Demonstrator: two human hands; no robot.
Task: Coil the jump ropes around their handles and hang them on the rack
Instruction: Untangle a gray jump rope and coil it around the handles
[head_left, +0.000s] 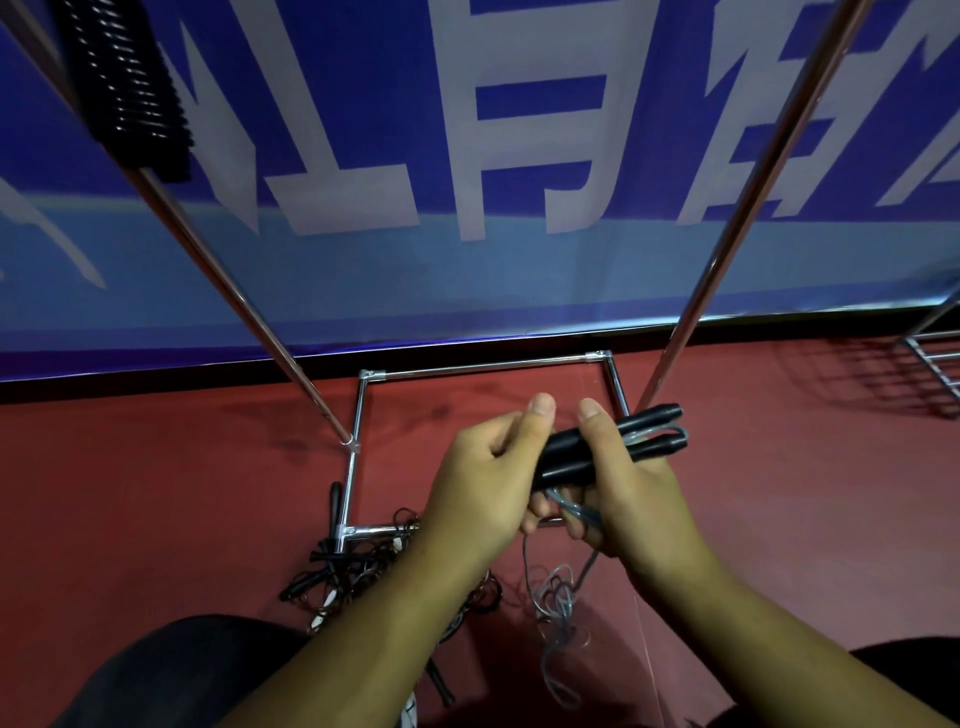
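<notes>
Two black jump-rope handles (652, 431) lie side by side at the centre, held in both hands. My right hand (631, 488) grips them from the right with its thumb on top. My left hand (485, 478) holds their near ends, thumb up. A clear bluish rope (558, 597) runs from the handles down to a loose tangle on the floor. The chrome rack's base frame (483, 366) stands on the red floor behind my hands, and its two uprights (727, 228) slant upward. Coiled black ropes (130, 88) hang from the rack at the top left.
A heap of black jump ropes (348, 566) lies on the red floor at the rack's near left corner. A blue banner with white characters (467, 156) covers the wall behind. Another chrome rack (935, 364) shows at the right edge. My dark-clothed knees fill the bottom corners.
</notes>
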